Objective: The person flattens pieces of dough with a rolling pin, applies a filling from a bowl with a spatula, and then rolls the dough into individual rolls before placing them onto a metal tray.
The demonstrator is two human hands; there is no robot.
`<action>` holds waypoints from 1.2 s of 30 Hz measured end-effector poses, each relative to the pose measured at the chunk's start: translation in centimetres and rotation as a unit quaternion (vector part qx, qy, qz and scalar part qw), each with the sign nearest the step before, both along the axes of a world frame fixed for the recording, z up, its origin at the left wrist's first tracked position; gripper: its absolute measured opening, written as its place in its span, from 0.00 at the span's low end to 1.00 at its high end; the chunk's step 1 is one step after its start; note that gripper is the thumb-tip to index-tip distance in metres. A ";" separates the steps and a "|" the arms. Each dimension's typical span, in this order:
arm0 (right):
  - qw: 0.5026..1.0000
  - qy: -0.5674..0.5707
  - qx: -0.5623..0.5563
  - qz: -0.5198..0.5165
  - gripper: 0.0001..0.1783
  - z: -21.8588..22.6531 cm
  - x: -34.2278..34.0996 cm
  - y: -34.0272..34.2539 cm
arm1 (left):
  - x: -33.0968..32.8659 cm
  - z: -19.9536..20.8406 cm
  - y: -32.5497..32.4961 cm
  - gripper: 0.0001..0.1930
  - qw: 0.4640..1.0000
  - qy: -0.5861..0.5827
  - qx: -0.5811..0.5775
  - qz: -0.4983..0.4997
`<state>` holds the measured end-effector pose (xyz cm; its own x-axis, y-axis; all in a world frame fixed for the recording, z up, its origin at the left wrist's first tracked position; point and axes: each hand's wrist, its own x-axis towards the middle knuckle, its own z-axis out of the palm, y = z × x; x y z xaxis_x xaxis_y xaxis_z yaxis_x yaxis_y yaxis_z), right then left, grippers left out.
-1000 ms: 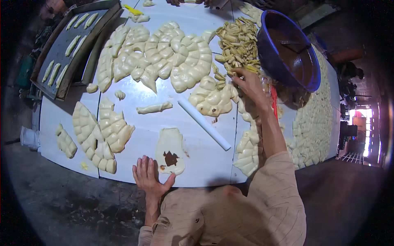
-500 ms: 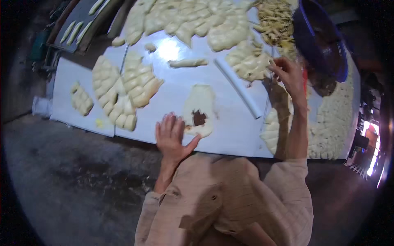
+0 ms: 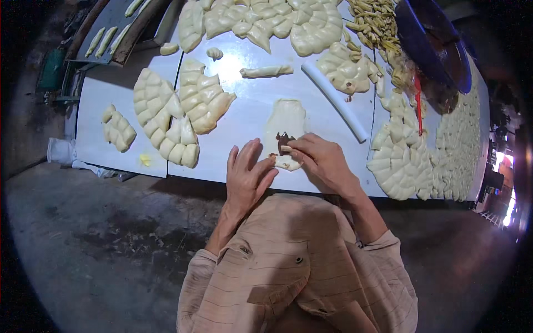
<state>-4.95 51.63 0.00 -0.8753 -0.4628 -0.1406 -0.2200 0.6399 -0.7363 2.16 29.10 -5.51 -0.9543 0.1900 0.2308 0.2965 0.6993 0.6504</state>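
Observation:
A flattened strip of pale dough (image 3: pixel 287 115) lies lengthwise before me, with a dark brown chocolate-like filling (image 3: pixel 285 143) smeared on its near half. My right hand (image 3: pixel 326 162) is over that half, thumb and fingers pinched on a small pale piece (image 3: pixel 285 148) at the filling. What the piece is made of I cannot tell. My left hand (image 3: pixel 247 176) rests at the strip's near left corner, fingers apart and holding nothing. Beyond the strip lie a rolled dough stick (image 3: pixel 266 71) and a white rolling pin (image 3: pixel 335 101), both untouched.
Dough pieces (image 3: pixel 161 111) spread at left, more dough (image 3: pixel 261 22) along the back. At right stand a heap of yellowish sliced pieces (image 3: pixel 376 25), a purple basin (image 3: pixel 411 41) of brown filling, a red-handled tool (image 3: pixel 418 105) and more dough (image 3: pixel 402 164). A tray (image 3: pixel 105 36) holds shaped dough.
My right hand has come from the dough and sliced pieces at the right to the filling, carrying the small pale piece. My left hand has shifted slightly and stays beside the dough strip.

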 end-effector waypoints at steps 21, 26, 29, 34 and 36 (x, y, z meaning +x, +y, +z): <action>0.990 0.135 0.031 0.030 0.12 -2.4 3.4 0.9 | -4.1 1.3 -1.2 0.12 0.990 0.032 -0.010 -0.140; 0.990 -0.017 -0.082 -0.116 0.11 -1.4 2.5 1.3 | -5.5 2.4 -0.8 0.07 0.993 -0.036 0.089 -0.071; 0.990 -0.029 -0.068 -0.120 0.10 -1.3 1.0 0.8 | -6.8 2.4 -0.3 0.07 0.998 -0.036 0.050 -0.029; 0.999 0.032 0.007 -0.025 0.11 -1.2 -0.5 1.1 | -7.2 3.2 -0.2 0.11 0.996 -0.052 -0.057 -0.053; 1.000 0.015 0.002 -0.017 0.13 -1.7 -0.6 1.7 | -7.1 2.2 -0.7 0.13 0.997 -0.052 -0.041 -0.045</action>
<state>-5.52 53.29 -1.73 -0.8945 -0.4318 -0.1158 -0.2194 0.6497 -0.7279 -4.98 28.40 -3.28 -0.9506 0.2896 0.1121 0.2943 0.7252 0.6225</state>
